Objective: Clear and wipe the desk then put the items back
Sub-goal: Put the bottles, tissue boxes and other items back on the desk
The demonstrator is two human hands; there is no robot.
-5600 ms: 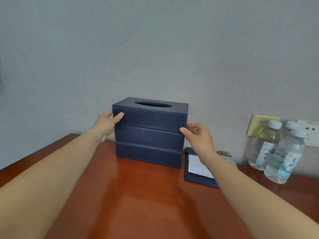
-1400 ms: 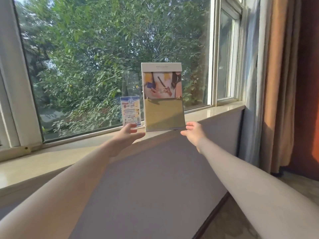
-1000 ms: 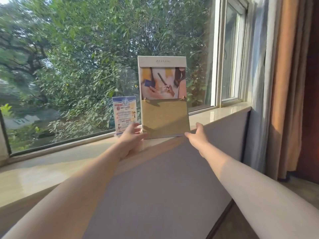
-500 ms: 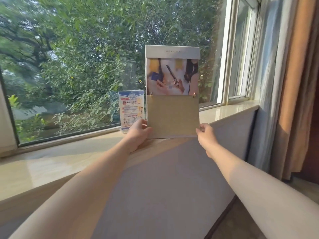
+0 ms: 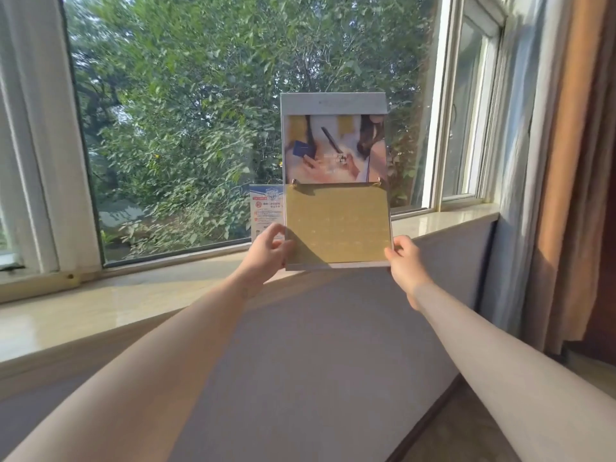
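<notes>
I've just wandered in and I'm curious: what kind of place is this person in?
Probably a hotel or guest room, though that is a guess. A big window looks onto trees, a brown curtain hangs at the right, and a printed display stand and a small notice card are at the pale sill.

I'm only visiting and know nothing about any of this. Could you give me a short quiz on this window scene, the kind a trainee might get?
1. True or false: only one hand holds the display board.
2. The small blue card stands: A) left of the board, B) right of it, C) on top of it.
3. What hangs at the right edge of the view?
Key: 1. False: the left hand and the right hand each grip a lower corner. 2. A. 3. A curtain.
</notes>
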